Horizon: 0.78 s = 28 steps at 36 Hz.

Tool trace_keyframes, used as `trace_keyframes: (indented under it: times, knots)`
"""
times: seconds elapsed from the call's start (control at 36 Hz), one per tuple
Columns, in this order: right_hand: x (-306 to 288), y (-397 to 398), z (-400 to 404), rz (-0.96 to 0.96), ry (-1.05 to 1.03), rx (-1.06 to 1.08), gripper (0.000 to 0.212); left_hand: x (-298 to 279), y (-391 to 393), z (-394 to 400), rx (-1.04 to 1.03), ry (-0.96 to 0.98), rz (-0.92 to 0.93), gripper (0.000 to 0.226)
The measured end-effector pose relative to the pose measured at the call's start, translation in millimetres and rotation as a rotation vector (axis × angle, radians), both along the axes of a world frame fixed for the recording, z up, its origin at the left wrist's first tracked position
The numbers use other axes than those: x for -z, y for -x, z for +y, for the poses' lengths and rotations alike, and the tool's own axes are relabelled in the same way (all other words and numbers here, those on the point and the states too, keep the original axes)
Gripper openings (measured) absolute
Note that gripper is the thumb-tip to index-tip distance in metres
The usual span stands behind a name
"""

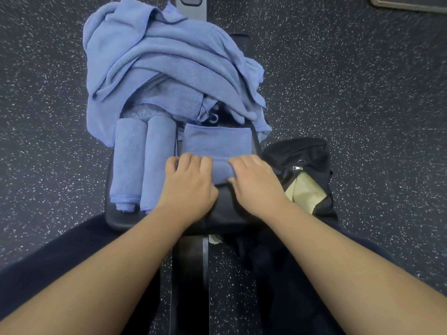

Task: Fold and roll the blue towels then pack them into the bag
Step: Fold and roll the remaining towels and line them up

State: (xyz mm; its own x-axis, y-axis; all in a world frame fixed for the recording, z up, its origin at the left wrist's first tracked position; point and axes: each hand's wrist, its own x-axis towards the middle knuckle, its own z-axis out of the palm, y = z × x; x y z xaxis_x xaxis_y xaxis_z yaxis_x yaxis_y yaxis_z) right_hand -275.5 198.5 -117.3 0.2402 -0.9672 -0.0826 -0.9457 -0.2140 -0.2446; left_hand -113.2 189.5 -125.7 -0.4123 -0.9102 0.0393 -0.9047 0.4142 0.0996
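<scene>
A folded blue towel (217, 141) lies flat on the black padded bench (116, 218), its near end partly rolled up. My left hand (188, 187) and my right hand (254, 184) sit side by side on that roll, fingers curled over it and thumbs tucked under its near edge. Two finished blue towel rolls (142, 163) lie side by side to the left of my hands. A heap of loose blue towels (164, 61) covers the far end of the bench. The black bag (302, 170) stands unzipped on the floor at the right, showing a yellow lining.
Dark speckled floor (362, 93) surrounds the bench. A grey bench post (191, 10) rises at the far end. My dark-clothed legs (60, 257) straddle the near end. A mat edge (411, 3) shows at the top right.
</scene>
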Motion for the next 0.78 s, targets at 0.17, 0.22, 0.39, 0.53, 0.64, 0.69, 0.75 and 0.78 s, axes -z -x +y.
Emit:
trace_keyframes:
  times: [0.17, 0.22, 0.39, 0.53, 0.64, 0.69, 0.75, 0.78]
  knots:
    - [-10, 2, -3, 0.065, -0.151, -0.089, 0.037, -1, -3, 3, 0.026, 0.0, -0.063, 0.052]
    - [-8, 2, -4, 0.074, -0.148, -0.096, 0.035, 0, -4, 2, 0.017, 0.022, -0.034, 0.055]
    - [1, -3, -2, 0.071, 0.096, 0.002, 0.037, -2, -7, 4, 0.038, 0.074, 0.023, 0.055]
    - [4, -5, -3, 0.037, 0.18, 0.065, 0.035, 0, -7, -1, 0.029, 0.072, 0.115, 0.039]
    - [-2, -8, -4, -0.081, 0.258, 0.054, 0.012, 3, -7, -7, 0.023, 0.061, 0.146, 0.033]
    - [-4, -11, -3, -0.058, 0.29, 0.04, 0.015, 5, -7, -8, 0.014, 0.075, 0.157, 0.027]
    - [-3, -14, -3, -0.05, 0.307, 0.026, 0.02, 7, -6, -7, 0.002, 0.085, 0.162, 0.02]
    - [-3, -15, -2, -0.048, 0.309, 0.024, 0.019, 7, -5, -7, -0.009, 0.079, 0.165, 0.022]
